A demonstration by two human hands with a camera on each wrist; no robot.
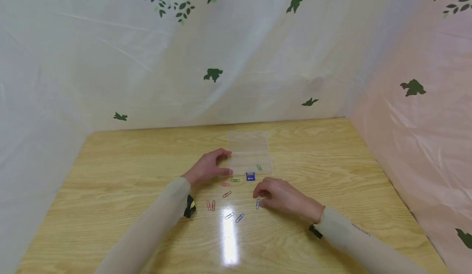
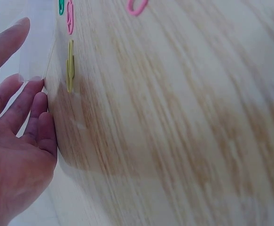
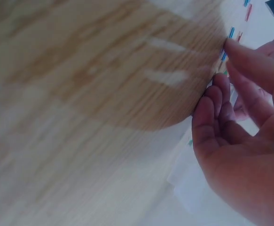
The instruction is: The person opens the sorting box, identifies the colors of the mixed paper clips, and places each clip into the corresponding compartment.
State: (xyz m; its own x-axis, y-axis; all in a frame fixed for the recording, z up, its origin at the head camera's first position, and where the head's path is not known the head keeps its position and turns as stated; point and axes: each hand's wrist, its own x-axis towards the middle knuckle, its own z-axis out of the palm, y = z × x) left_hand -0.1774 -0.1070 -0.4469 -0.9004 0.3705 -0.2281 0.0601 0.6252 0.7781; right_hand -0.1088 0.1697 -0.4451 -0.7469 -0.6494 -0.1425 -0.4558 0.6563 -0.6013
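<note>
A clear plastic box (image 1: 250,159) lies with its lid (image 1: 248,141) folded back. My left hand (image 1: 207,167) holds its left end, thumb at the near corner and fingers at the far one. A green paper clip (image 1: 259,167) shows inside the box. My right hand (image 1: 285,197) is low over the table with bent fingers. Its thumb tip is at a blue paper clip (image 1: 257,204) lying on the wood, and thumb and forefinger are apart. In the right wrist view the thumb partly covers this blue clip (image 3: 223,55).
Several loose paper clips lie between the hands, among them a green one (image 1: 235,180), a red one (image 1: 226,194), a white one (image 1: 229,216) and another blue one (image 1: 239,218). A small blue piece (image 1: 250,176) sits by the box's front edge. A pale curtain (image 1: 166,81) borders the table.
</note>
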